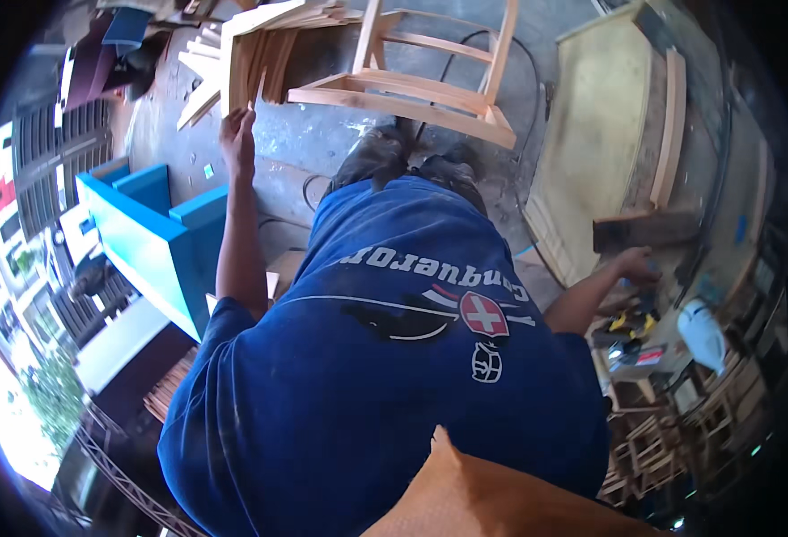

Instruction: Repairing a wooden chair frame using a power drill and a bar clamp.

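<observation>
Wooden frame (403,109): upper ends run out of view at the top. Left hand (238,143): can't make out whether the thin pale strip (262,87) by its fingertips is loose or part of the wood stack (237,67). Right hand (634,266): fingers blurred, grip unclear to me. Dark trousers (367,164): lower ends lost behind frame. Yellow-and-black objects (634,320), right: too small to name.

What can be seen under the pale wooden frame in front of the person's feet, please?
Through the openings of the wooden frame, grey floor and a dark cable can be seen. Whatever lies directly behind its rails is covered.
</observation>
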`<state>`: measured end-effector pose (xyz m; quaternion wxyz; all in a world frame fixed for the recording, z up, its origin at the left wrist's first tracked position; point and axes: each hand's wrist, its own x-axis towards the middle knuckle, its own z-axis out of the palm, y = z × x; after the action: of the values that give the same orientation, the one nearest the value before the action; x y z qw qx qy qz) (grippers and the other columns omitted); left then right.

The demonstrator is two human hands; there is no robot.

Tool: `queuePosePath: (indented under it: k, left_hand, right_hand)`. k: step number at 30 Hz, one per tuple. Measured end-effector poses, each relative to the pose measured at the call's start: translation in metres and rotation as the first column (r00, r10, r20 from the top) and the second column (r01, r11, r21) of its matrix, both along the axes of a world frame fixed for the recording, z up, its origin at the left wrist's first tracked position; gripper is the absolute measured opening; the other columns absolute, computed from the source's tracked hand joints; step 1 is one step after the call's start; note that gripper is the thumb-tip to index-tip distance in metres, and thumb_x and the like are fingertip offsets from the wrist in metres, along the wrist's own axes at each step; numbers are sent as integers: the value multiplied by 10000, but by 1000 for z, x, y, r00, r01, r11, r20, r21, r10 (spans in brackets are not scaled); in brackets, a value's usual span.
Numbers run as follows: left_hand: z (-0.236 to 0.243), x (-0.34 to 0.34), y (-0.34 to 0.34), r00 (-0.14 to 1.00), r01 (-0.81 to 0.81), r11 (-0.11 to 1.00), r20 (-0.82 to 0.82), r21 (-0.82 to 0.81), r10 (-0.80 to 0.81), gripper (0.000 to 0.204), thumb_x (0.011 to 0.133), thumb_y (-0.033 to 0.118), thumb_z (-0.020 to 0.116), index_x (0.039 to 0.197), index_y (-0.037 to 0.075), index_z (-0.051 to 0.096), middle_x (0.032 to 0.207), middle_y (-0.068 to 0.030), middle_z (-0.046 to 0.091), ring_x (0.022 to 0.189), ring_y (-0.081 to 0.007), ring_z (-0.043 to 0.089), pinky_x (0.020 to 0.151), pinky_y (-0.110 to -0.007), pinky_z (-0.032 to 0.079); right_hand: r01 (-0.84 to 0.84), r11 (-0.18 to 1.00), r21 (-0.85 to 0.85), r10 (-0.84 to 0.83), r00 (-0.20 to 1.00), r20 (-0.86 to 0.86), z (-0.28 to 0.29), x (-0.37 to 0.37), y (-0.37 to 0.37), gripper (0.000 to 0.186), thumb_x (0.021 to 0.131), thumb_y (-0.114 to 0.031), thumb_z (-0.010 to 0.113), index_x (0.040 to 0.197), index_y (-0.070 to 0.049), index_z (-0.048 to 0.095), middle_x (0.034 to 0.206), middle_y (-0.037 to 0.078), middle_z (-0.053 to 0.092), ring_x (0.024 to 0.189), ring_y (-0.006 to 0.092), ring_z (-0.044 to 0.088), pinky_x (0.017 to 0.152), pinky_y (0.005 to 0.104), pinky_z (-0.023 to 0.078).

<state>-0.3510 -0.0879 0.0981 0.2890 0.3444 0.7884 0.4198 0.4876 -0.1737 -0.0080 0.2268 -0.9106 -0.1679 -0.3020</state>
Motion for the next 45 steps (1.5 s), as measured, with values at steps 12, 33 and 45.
queuePosePath:
  k: [12,33,45]
  left_hand:
    - [-87,9,1,998,65,986,-4,-156,-67,650,818,342,727,1291,-58,531,1270,-216,585,1183,-279,564,985,-340,437]
    - [-107,-2,27,989,148,980,48,-133,-143,438,797,360,737,1100,47,691,847,-261,670,799,-274,710,711,-361,531]
    - [-109,-2,25,983,180,972,-4,-154,-183,484,809,363,715,1149,24,660,814,-275,658,755,-311,705,691,-381,517]
  right_hand:
    - [-845,-409,345,733,-529,-427,64,-536,159,581,772,-270,757,1230,3,523,1231,201,553,1151,355,536,981,425,436]
    - [-880,-475,-3,667,-358,-654,14,-649,165,450,826,-212,696,1236,-70,575,1077,175,656,972,352,640,814,428,524]
    - [-890,-455,5,682,-352,-641,8,-646,158,463,825,-251,678,1249,-99,574,1103,136,652,1005,326,627,869,434,494]
